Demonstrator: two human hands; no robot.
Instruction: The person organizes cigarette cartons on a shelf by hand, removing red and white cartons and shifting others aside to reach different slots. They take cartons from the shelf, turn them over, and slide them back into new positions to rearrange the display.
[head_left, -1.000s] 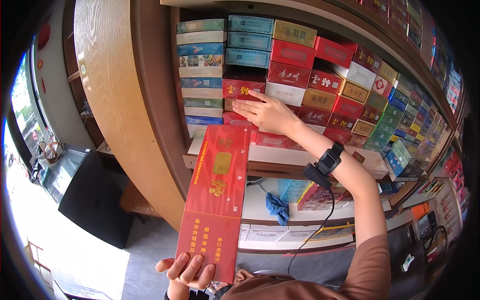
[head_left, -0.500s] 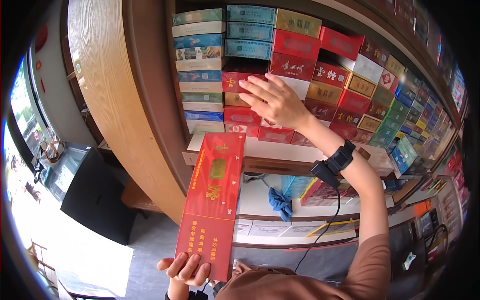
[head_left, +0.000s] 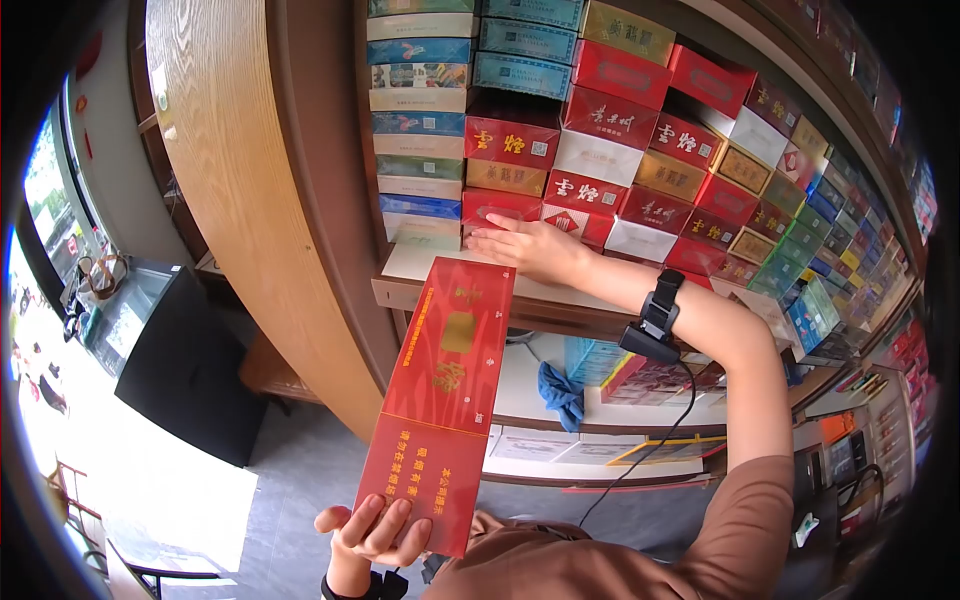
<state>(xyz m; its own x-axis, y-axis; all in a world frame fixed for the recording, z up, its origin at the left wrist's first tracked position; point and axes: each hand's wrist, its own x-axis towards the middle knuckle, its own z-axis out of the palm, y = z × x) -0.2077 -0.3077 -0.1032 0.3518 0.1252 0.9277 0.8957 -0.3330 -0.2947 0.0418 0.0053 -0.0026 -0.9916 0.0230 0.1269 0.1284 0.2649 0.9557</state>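
My left hand [head_left: 378, 535] grips the lower end of a long red cigarette carton [head_left: 440, 400] with gold lettering and a gold rectangle. The carton stands tilted, its upper end just in front of the shelf edge. My right hand [head_left: 530, 247], fingers stretched out and holding nothing, rests against the front of the low boxes in a stack. Its fingertips lie at a red box [head_left: 492, 207] near the bottom of that stack, partly covering it. Above are a gold box [head_left: 505, 179] and a red carton with gold characters [head_left: 512, 138].
Stacks of blue cartons [head_left: 522, 75], red and white ones fill the shelf [head_left: 420, 263]. A wooden panel [head_left: 225, 130] borders it on the left. Below lies a blue cloth [head_left: 560, 395] on a lower white shelf. A black cable [head_left: 640, 460] hangs from my right wrist device.
My right hand has moved down from the red carton with gold characters to the bottom of the stack. The held carton and the shelf have shifted slightly right in view.
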